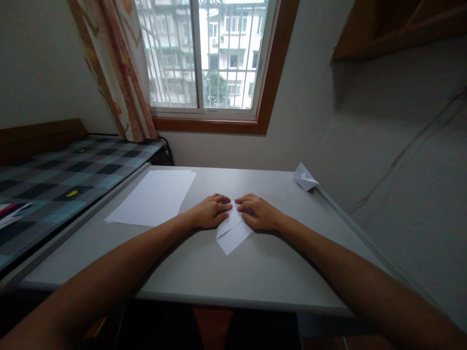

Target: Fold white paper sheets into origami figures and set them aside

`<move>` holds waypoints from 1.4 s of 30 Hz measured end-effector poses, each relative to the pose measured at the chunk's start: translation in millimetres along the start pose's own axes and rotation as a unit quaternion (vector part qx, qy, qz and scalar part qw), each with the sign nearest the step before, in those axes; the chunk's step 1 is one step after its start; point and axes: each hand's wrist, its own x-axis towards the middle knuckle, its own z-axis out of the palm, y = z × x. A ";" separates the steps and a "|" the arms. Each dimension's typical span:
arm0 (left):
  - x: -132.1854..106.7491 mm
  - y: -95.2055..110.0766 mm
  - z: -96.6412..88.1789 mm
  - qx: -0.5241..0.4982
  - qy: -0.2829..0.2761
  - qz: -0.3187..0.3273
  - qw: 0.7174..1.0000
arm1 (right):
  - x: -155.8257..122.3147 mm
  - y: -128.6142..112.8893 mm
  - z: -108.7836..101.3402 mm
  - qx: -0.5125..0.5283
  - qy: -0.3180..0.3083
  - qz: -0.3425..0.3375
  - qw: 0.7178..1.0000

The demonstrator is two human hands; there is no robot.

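A partly folded white paper (pixel 233 234) lies on the grey table (pixel 204 272) in front of me. My left hand (pixel 209 211) rests on its upper left part, fingers curled and pressed down on the paper. My right hand (pixel 257 212) presses the upper right part the same way. The fingertips of both hands nearly meet at the paper's top. The lower point of the paper sticks out toward me from under the hands.
A stack of flat white sheets (pixel 153 197) lies to the left on the table. A folded white paper shape (pixel 304 177) sits at the far right corner by the wall. A bed with a checked cover (pixel 54 184) adjoins the table's left side. A window (pixel 204 53) is ahead.
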 end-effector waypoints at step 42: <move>-1.8 -14.9 -1.7 0.017 0.035 -0.112 0.993 | 5.2 -13.3 -1.8 -0.040 -0.093 0.058 0.993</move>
